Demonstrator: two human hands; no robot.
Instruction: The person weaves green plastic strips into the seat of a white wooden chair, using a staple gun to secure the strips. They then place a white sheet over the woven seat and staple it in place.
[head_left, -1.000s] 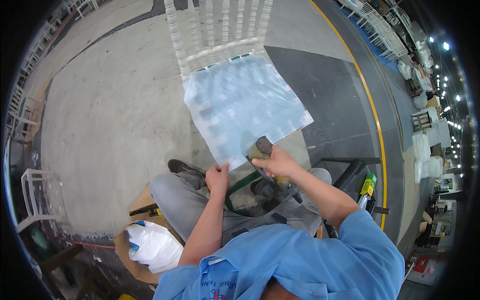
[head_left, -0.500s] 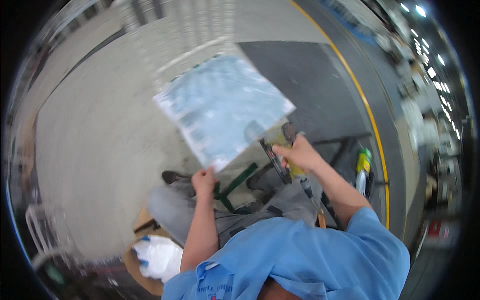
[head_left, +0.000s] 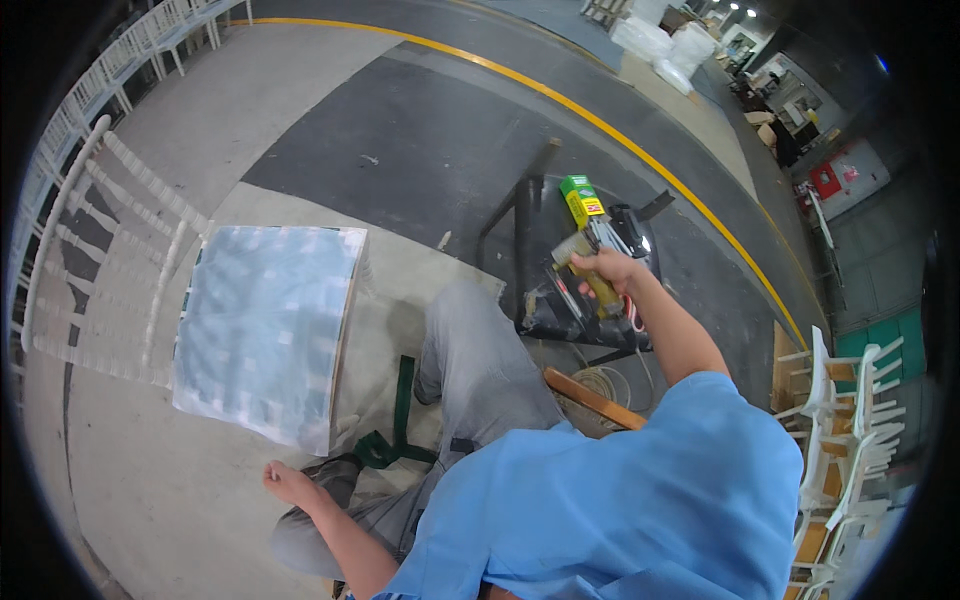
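My right hand (head_left: 603, 270) grips a hand tool with a yellowish handle (head_left: 588, 283), held over a small dark stand (head_left: 520, 215) to my right. A green box (head_left: 580, 200) lies on that stand just beyond the tool. My left hand (head_left: 290, 485) holds nothing and rests by my left knee, fingers loose. To the left stands a white slatted chair (head_left: 110, 250), its square seat (head_left: 265, 330) wrapped in bluish plastic film, apart from both hands. My grey trouser legs stretch out between the chair and the stand.
A green strap (head_left: 400, 410) lies on the floor between my legs. A wooden bar (head_left: 590, 398) and coiled cord (head_left: 600, 380) sit under the stand. White chairs are stacked at the right (head_left: 840, 420) and along the far left (head_left: 130, 50). A yellow floor line (head_left: 640, 160) runs behind.
Both hands were at the near edge of the wrapped seat. My right hand has carried the tool right to the dark stand, and my left hand has dropped to my knee.
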